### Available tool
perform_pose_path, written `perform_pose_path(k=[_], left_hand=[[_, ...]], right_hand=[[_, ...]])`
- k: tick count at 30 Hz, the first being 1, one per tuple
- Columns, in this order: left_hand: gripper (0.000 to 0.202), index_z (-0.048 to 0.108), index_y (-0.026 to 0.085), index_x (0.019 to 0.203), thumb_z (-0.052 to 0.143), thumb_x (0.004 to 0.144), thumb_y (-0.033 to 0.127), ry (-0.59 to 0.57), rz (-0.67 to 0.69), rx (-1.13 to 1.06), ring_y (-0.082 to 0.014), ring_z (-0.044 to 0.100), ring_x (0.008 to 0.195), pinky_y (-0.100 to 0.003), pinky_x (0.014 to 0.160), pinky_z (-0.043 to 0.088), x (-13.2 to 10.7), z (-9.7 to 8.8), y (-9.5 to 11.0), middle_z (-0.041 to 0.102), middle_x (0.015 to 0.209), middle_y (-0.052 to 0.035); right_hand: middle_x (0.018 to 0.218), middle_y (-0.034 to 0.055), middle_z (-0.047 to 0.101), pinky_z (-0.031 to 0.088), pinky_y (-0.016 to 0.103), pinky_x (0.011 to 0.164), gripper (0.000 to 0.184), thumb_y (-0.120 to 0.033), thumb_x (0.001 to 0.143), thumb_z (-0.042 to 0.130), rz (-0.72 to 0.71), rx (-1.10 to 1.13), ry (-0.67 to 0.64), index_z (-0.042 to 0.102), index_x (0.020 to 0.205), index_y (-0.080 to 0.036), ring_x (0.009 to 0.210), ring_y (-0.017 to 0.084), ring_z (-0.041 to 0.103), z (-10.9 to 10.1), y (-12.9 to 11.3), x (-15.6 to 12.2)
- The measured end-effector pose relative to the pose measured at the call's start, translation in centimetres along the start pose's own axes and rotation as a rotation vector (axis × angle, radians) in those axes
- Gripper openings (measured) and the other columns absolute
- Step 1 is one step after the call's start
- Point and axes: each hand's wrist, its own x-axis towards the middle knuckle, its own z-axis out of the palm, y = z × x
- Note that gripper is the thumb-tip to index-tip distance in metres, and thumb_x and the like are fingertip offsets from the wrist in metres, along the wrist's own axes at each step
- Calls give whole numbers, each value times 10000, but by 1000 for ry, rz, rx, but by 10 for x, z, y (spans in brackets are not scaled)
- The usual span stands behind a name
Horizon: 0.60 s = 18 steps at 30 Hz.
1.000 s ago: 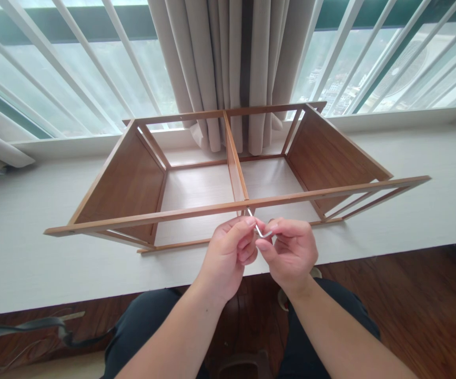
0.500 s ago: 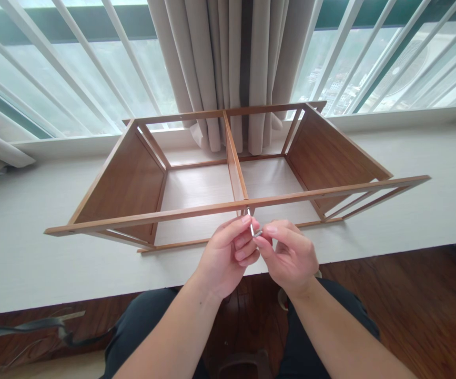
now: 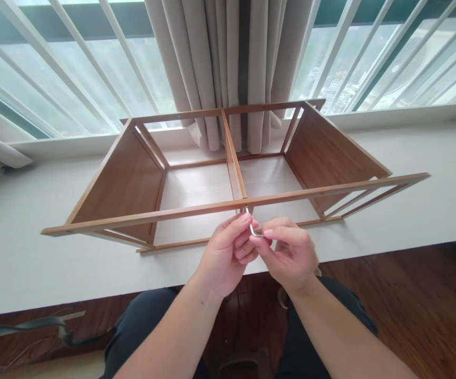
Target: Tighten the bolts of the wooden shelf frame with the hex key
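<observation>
A silvery L-shaped hex key [image 3: 252,227] runs from the near rail of a brown wooden shelf frame [image 3: 196,209] down into my hands. My left hand [image 3: 228,247] pinches its long arm between thumb and forefinger, just below the rail. The bent short end is gripped by the thumb and fingers of my right hand [image 3: 289,247]. The key's upper tip meets the rail beneath the middle divider [image 3: 233,158]; what it sits in is too small to make out. Two solid side panels stand at the left and right of the frame.
The frame rests on a pale ledge [image 3: 10,231] below barred windows. A beige curtain [image 3: 212,68] hangs behind it. Under the ledge's front edge lie my knees, a dark wooden floor [image 3: 428,310] and a dark strap [image 3: 34,327] at the lower left.
The hex key's bent end has swung slightly, its short arm now showing longer toward the right. My right fingers shifted a little with it; my left hand stays nearly in place.
</observation>
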Motion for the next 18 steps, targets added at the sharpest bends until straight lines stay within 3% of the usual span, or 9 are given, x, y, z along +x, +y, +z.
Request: perform_pose_path(k=[7,12,18], left_hand=[[289,688,126,720,835,802,361,43,45,69,-18,237,449,-154,414,174,0,0,-3,282,518,94],[328,658,129,720,840,795,392,73,105,194,-21,258,459,-183,459,174,2,-1,-4,336,502,85],[375,604,136,686,832,794,414,102,133,265,-30,304,482,-201,484,204,1,0,-2,395,529,68]], right_hand=[[871,18,700,535,238,635,230,-36,837,729,193,126,29,582,897,-202,749,116,664,11,-4,-8],[730,-17,639,501,244,665,218,-93,888,703,368,230,-3,547,765,-183,665,90,581,16,-11,-12],[706,-13,645,506,252,670,172,-152,908,704,390,238,-45,602,773,-181,638,87,526,16,-11,-9]])
